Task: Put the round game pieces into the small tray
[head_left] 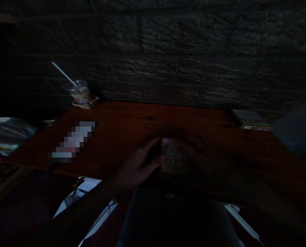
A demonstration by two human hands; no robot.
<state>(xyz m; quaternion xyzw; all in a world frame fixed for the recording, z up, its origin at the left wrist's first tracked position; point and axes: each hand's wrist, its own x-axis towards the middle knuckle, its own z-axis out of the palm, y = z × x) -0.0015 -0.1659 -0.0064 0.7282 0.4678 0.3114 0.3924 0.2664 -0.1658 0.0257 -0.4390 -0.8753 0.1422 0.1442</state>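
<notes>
In the head view, a small flat box lies on the wooden table near its front edge. Its pale lid carries Chinese characters and the word "Chinese". My left hand is at the box's left side, index fingertip by the upper corner and thumb on the left edge. From the right, my right hand reaches over the box, its fingers across the upper right part of the lid. Deep shadow hides the right thumb and the box's right edge.
The wooden table meets a stone-block wall. A clear plastic cup with a white straw stands at the back left. A pixelated flat item lies at left. Another flat box sits at the back right.
</notes>
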